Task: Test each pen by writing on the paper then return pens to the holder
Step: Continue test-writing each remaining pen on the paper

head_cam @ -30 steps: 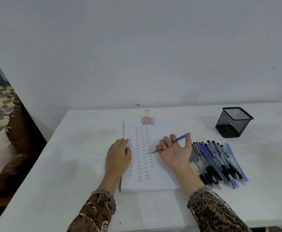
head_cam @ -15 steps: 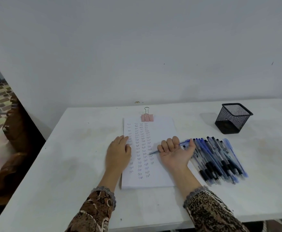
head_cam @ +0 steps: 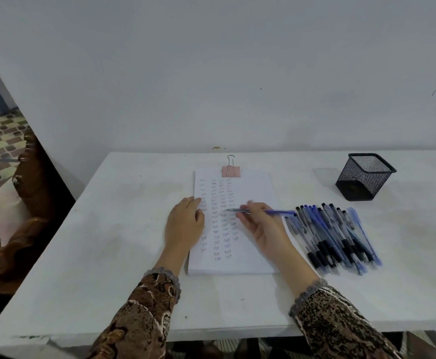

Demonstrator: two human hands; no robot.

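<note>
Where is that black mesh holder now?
In the head view, the mesh holder stands far right on the table, behind the pens and apart from them.

A strip of bare white table (head_cam: pixel 302 185) runs between the clipped stack of white paper (head_cam: pixel 253 193) and the black wire-mesh pen holder (head_cam: pixel 365 177), whose mouth faces up with open air above it. 1 loose row of blue and black pens (head_cam: pixel 336 237) lies just right of the paper, in front of the holder, barring the low route there. The right hand (head_cam: pixel 263 226) grips a slim blue pen (head_cam: pixel 276 211) whose rear end reaches that row. The left hand (head_cam: pixel 184 224) lies flat on the paper's left edge, with bare table beyond it. The pale wall (head_cam: pixel 237 73) closes the far side.
</note>
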